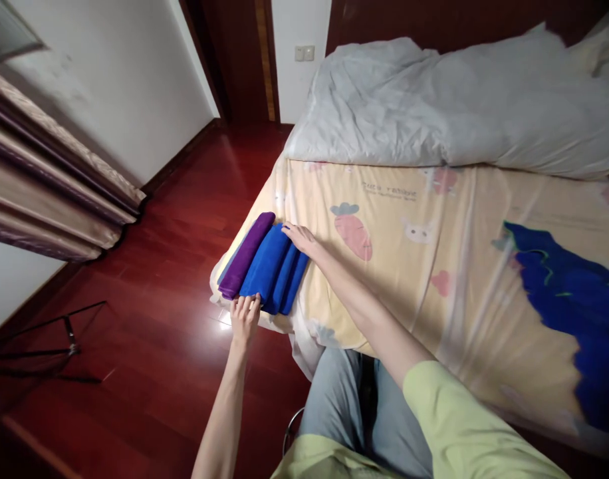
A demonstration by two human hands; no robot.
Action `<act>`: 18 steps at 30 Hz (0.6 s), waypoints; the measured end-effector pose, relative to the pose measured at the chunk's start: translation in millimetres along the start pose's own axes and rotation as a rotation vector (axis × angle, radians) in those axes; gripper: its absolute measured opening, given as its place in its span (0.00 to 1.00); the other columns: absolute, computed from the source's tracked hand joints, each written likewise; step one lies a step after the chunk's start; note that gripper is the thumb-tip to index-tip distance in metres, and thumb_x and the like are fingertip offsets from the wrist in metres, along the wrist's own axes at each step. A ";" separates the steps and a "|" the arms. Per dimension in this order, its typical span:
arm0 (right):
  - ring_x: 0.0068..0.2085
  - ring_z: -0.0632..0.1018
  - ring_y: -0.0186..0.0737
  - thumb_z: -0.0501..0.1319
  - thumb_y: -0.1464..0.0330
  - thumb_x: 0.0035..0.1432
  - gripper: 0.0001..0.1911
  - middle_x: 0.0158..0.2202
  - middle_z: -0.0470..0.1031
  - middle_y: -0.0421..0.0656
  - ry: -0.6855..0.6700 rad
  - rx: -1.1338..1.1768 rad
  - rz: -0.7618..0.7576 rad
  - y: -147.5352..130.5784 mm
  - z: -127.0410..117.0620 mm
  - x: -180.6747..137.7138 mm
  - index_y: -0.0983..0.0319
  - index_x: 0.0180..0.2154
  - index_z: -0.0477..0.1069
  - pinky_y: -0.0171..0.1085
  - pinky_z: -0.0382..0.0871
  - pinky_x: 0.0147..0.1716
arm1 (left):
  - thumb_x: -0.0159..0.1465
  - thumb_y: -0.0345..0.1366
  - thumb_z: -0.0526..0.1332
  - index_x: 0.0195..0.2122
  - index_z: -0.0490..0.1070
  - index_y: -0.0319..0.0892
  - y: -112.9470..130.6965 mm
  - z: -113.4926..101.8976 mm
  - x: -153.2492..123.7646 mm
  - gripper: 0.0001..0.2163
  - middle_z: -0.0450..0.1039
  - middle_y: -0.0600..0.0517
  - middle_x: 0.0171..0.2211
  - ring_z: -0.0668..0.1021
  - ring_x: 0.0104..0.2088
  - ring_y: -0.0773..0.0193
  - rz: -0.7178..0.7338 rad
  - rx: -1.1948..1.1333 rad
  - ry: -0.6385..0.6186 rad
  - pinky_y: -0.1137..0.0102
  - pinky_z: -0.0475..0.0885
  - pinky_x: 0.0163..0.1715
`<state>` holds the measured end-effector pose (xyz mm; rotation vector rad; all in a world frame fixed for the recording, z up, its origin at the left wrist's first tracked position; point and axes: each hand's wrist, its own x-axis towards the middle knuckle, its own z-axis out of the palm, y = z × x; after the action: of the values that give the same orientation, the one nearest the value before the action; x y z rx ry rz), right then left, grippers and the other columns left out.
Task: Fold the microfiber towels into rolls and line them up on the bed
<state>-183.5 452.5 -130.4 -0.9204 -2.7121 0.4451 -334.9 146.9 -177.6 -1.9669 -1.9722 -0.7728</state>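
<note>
Several folded blue towels [265, 263] lie side by side at the bed's left corner. My left hand [245, 317] has its fingers closed over the near end of the leftmost blue one. At the far end of that towel, my right hand [300, 239] grips the edge, its fingertips partly hidden. A folded purple towel [248, 256] lies against the left side of the blue ones, with a thin strip of grey-blue cloth beside it. Farther right on the bed, a blue cloth [558, 286] with green edging is spread loosely, apart from both hands.
The bed [394, 293] has a yellow sheet with carrot and rabbit prints. A crumpled white quilt [434, 106] lies across its far side. Left of the bed are a red wooden floor [175, 239], a curtain [50, 179] and thin black stand legs [68, 346].
</note>
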 end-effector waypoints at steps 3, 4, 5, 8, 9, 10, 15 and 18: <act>0.59 0.75 0.48 0.52 0.82 0.59 0.37 0.70 0.61 0.44 0.043 0.129 -0.003 7.9 9.4 -29.7 0.54 0.67 0.62 0.49 0.71 0.59 | 0.69 0.30 0.56 0.54 0.75 0.49 7.6 -1.2 -0.4 0.15 0.79 0.43 0.41 0.77 0.41 0.50 -0.049 -0.011 0.012 0.52 0.69 0.44; 0.62 0.73 0.48 0.52 0.82 0.59 0.39 0.71 0.59 0.42 0.079 0.169 0.011 8.3 9.9 -45.3 0.53 0.69 0.59 0.50 0.69 0.62 | 0.69 0.30 0.56 0.56 0.73 0.50 12.8 -3.4 -2.5 0.16 0.78 0.42 0.44 0.77 0.43 0.49 -0.080 -0.015 0.032 0.51 0.69 0.45; 0.65 0.70 0.47 0.51 0.82 0.59 0.40 0.72 0.57 0.42 0.120 0.202 0.032 7.7 9.7 -64.9 0.52 0.70 0.56 0.50 0.66 0.65 | 0.69 0.29 0.55 0.58 0.72 0.50 20.6 -6.1 -6.2 0.19 0.77 0.41 0.47 0.77 0.46 0.48 -0.116 -0.016 0.062 0.50 0.69 0.47; 0.70 0.63 0.43 0.47 0.79 0.64 0.37 0.72 0.57 0.42 0.268 0.259 0.122 0.0 10.8 -153.5 0.54 0.72 0.51 0.49 0.58 0.70 | 0.68 0.28 0.54 0.65 0.66 0.51 62.7 -13.4 -32.0 0.24 0.73 0.38 0.54 0.75 0.51 0.46 -0.214 -0.044 0.148 0.47 0.68 0.50; 0.71 0.61 0.42 0.46 0.78 0.66 0.36 0.72 0.57 0.44 0.322 0.266 0.174 -5.5 14.2 -193.8 0.56 0.72 0.51 0.48 0.56 0.71 | 0.68 0.28 0.55 0.65 0.66 0.50 82.5 -15.0 -46.3 0.25 0.73 0.37 0.54 0.75 0.52 0.46 -0.217 -0.085 0.138 0.48 0.68 0.51; 0.71 0.61 0.42 0.47 0.76 0.67 0.34 0.72 0.58 0.45 0.393 0.272 0.258 -13.2 19.6 -238.6 0.58 0.72 0.52 0.48 0.58 0.71 | 0.68 0.28 0.55 0.65 0.66 0.48 103.8 -16.2 -63.4 0.24 0.73 0.37 0.53 0.75 0.52 0.47 -0.188 -0.139 0.091 0.50 0.68 0.51; 0.59 0.77 0.45 0.50 0.76 0.65 0.26 0.57 0.77 0.49 0.532 0.262 0.680 -88.4 61.1 -469.4 0.57 0.59 0.72 0.46 0.72 0.61 | 0.67 0.27 0.56 0.54 0.76 0.44 195.5 -20.0 -152.2 0.17 0.74 0.44 0.48 0.75 0.46 0.55 0.143 -0.416 -0.453 0.62 0.71 0.44; 0.51 0.82 0.45 0.53 0.80 0.58 0.23 0.41 0.84 0.43 0.307 0.299 0.679 -131.0 70.8 -547.6 0.53 0.42 0.81 0.48 0.66 0.64 | 0.69 0.31 0.57 0.52 0.77 0.46 218.5 -18.2 -168.4 0.14 0.72 0.44 0.52 0.73 0.48 0.54 0.181 -0.362 -0.566 0.62 0.70 0.45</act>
<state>144.6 -2.0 -219.5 -1.6431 -1.9386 0.7325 -114.5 -16.8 -209.8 -2.7859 -1.9880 -0.6035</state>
